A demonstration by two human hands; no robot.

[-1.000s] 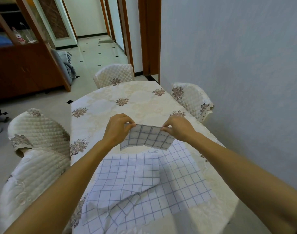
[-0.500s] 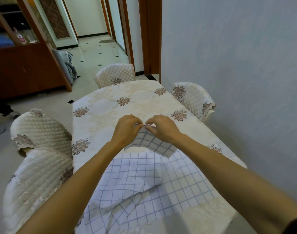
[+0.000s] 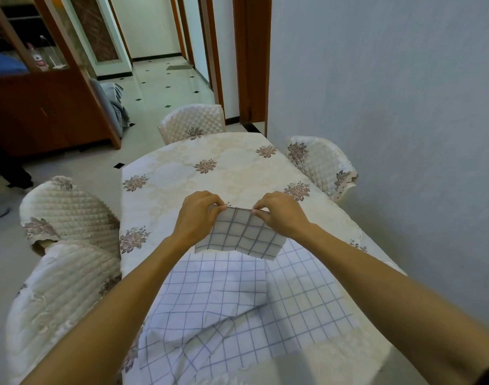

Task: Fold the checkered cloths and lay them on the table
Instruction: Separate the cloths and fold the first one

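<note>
A small folded checkered cloth [image 3: 242,236] hangs above the table, white with dark grid lines. My left hand [image 3: 197,216] pinches its upper left corner and my right hand [image 3: 279,213] pinches its upper right corner, the top edge taut between them. Below it, larger checkered cloths [image 3: 237,309] lie spread and rumpled on the near part of the table [image 3: 182,173], one overlapping the other, with a loose fold toward the near left edge.
The table wears a cream floral tablecloth. Quilted chairs stand around it: at the far end [image 3: 192,122], at the right by the wall [image 3: 319,162], and two at the left [image 3: 68,207]. A grey wall runs along the right. A wooden cabinet [image 3: 43,112] stands at far left.
My hands came together at the small cloth's top edge, then drew slightly apart again, so the cloth now hangs narrower and folded between them.
</note>
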